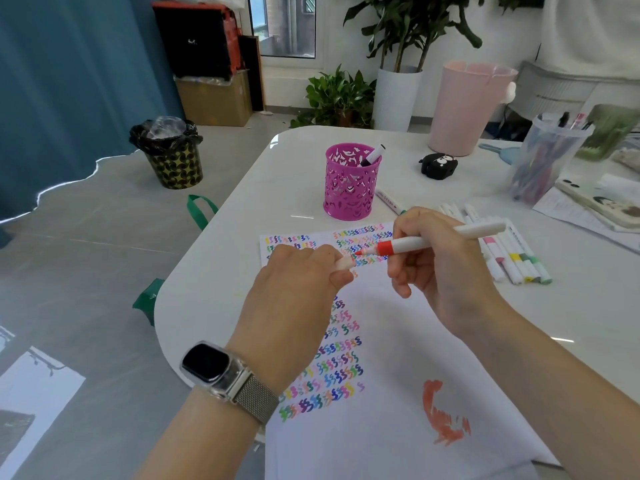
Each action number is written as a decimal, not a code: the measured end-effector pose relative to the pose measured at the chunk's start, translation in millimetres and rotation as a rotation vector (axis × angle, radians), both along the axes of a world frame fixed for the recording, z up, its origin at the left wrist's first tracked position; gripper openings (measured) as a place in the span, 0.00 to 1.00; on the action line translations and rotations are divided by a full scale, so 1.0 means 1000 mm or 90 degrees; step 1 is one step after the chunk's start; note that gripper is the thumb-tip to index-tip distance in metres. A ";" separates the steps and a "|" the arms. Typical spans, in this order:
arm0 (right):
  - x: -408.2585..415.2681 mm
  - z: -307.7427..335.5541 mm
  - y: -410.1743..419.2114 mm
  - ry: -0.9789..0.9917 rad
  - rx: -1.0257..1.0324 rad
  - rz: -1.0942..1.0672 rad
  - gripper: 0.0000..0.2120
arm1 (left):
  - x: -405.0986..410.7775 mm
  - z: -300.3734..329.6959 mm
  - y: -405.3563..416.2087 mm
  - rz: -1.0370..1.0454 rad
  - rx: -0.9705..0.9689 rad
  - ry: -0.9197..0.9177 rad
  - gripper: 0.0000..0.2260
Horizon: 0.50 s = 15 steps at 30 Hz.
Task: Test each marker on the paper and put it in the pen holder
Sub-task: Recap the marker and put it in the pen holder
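Your right hand [433, 258] was clamped around an uncapped red marker [429, 241], tip pointing left toward your left hand [298, 282], held just above the paper [398, 393]. Left hand pinched its cap [345, 262], close to the tip but not on it. The pink pen holder [350, 181] sat beyond both hands, one marker already inside; more markers [512, 258] lay right of your right hand.

place: office or studio-like room | evidence: white table [284, 188], potted plants [337, 95] on floor by window [282, 26], stacked cardboard box [214, 98], lined waste bin [169, 154], blue curtain [69, 81]
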State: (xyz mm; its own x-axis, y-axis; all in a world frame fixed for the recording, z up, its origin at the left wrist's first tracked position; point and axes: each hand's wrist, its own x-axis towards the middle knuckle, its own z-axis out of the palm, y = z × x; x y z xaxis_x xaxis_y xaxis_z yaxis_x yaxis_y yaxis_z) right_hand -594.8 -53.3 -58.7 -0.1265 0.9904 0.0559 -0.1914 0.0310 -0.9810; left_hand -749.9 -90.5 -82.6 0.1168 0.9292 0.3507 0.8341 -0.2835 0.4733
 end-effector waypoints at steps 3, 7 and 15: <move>0.000 -0.003 0.003 -0.009 -0.003 0.012 0.14 | 0.000 -0.001 0.001 -0.004 0.000 -0.032 0.09; 0.000 -0.003 0.004 -0.032 -0.017 0.043 0.14 | 0.005 0.002 0.000 -0.015 -0.003 -0.062 0.09; -0.017 -0.020 -0.010 0.133 -0.060 -0.052 0.05 | 0.025 0.007 -0.020 -0.061 -0.007 0.015 0.23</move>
State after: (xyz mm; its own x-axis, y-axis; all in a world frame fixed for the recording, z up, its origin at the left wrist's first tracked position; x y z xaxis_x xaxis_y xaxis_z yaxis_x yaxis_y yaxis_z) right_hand -611.3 -63.7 -78.2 -0.0419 0.9989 -0.0206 -0.3907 -0.0354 -0.9198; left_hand -724.7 -110.4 -75.6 0.2134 0.9169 0.3372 0.8144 -0.3576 0.4570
